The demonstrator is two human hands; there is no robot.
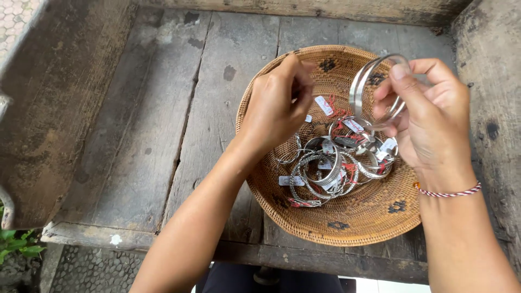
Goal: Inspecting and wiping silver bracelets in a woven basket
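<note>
Silver bangles (374, 89) upright, edge-on, pinched by right hand (429, 116), left hand (277, 106) clenched over basket (374, 217)

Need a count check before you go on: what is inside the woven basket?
Inside the woven basket lies a tangled pile of silver bangles with small white tags and red threads. The left hand covers some; anything beneath stays hidden.

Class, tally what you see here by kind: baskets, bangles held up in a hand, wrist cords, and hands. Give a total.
Woven basket: 1
Silver bangles held in the right hand: 2
Red-and-white wrist cord: 1
Hands: 2, including the left hand
Total: 6
</note>
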